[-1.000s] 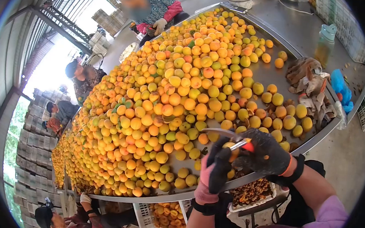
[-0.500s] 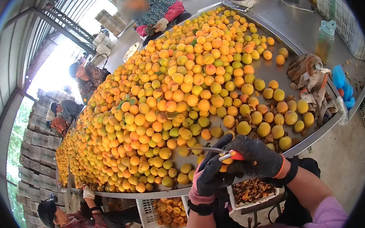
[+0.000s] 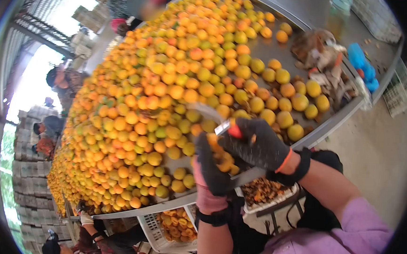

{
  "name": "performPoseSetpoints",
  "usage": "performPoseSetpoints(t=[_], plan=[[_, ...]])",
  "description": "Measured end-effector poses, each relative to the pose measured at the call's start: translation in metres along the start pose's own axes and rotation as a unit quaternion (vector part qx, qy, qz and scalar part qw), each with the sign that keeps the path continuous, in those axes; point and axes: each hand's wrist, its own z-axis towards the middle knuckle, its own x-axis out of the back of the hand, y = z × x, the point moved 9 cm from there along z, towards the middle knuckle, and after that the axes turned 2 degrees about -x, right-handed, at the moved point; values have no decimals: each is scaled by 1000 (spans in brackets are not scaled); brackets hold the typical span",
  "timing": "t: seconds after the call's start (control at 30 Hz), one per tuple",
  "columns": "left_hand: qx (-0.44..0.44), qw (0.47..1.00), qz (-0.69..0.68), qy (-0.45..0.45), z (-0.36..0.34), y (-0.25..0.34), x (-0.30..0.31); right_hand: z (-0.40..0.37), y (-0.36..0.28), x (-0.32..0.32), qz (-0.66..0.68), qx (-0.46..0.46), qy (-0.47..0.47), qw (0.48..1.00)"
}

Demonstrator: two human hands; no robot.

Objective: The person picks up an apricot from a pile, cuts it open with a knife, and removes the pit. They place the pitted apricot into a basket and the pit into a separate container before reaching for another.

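My left hand [image 3: 210,167], in a dark glove with a pink cuff, is closed around an opened orange fruit [image 3: 218,149] over the table's near edge. Just right of it, my right hand [image 3: 261,143], in a black glove, grips a knife with a red handle [image 3: 234,130]. The knife's curved blade [image 3: 204,110] points up and left over the fruit pile and is blurred. A large heap of yellow-orange fruits [image 3: 169,77] covers much of the metal table [image 3: 326,128].
Crumpled gloves [image 3: 319,55], a blue bag [image 3: 362,67] and a bottle [image 3: 338,16] lie or stand at the right. Below the edge are a crate of halved fruit [image 3: 151,234] and a tray of scraps [image 3: 291,194]. Several people work along the table's far and left sides.
The view has shifted, so the table and pile appear further left and higher. The knife has swung upward off the fruit, and the opened orange fruit now shows between my hands.
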Motion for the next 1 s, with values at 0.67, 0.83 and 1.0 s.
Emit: performPoseSetpoints(t=[0.67,0.83,1.0], plan=[[-212,923,318,40,0,41,-15,-32,-3,46,271,-38,-47,961],[7,996,-65,55,6,11,-10,-38,-30,68,-12,155,85,984],[-158,979,131,5,8,14,-11,-34,-16,71,112,120,85,983]])
